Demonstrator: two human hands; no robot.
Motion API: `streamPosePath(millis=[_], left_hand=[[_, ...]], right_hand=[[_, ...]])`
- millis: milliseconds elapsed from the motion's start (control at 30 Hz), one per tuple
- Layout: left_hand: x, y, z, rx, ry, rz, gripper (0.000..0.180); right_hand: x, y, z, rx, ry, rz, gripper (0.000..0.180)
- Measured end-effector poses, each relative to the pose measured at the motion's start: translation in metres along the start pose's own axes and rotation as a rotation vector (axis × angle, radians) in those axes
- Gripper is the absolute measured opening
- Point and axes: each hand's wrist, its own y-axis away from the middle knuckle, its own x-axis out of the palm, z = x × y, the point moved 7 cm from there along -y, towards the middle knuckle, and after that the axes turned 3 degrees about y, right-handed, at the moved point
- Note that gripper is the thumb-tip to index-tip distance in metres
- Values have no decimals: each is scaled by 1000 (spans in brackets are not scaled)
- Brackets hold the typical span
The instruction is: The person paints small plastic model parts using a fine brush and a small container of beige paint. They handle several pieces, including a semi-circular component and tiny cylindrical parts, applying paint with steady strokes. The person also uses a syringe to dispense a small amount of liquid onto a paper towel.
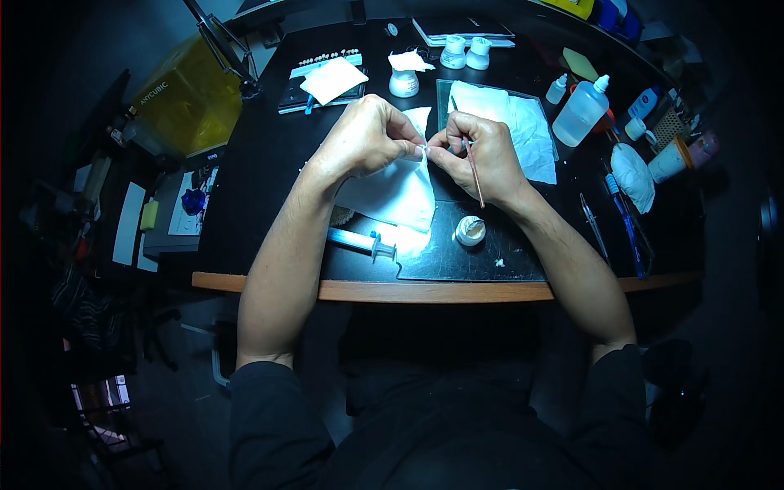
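My left hand (369, 140) is closed in a pinch on a white tissue (398, 196), which spreads below and behind the fingers. My right hand (483, 155) is closed too, with a thin brown-handled brush (474, 175) slanting down out of its grip. The fingertips of both hands meet at a bunched white bit; whether it is only tissue or a small object in it I cannot tell. The brush's tip cannot be made out. Below the right hand stands a small open white jar (470, 231). A syringe (358, 241) lies by the left forearm.
A large squeeze bottle (582, 112) stands right of a paper-covered glass plate (539, 143). Further back are a tissue-topped jar (403, 83), two small white jars (465, 54) and a white pad (334, 79). Tweezers (594, 226) and a blue tool (625, 216) lie beside my right forearm.
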Motion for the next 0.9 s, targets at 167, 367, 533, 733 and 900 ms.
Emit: streamPosePath(millis=[167, 367, 533, 733, 900], left_hand=[[2, -1, 1, 10, 20, 33, 14], [6, 0, 1, -28, 61, 48, 13], [5, 3, -3, -60, 90, 88, 15], [5, 2, 1, -80, 67, 75, 16], [3, 1, 2, -84, -6, 57, 25]], right_hand=[[-1, 0, 4, -24, -13, -3, 28], [-2, 0, 14, -79, 71, -14, 25], [3, 2, 13, -54, 65, 8, 20], [1, 2, 13, -52, 62, -8, 18], [-2, 3, 5, 58, -40, 61, 30]])
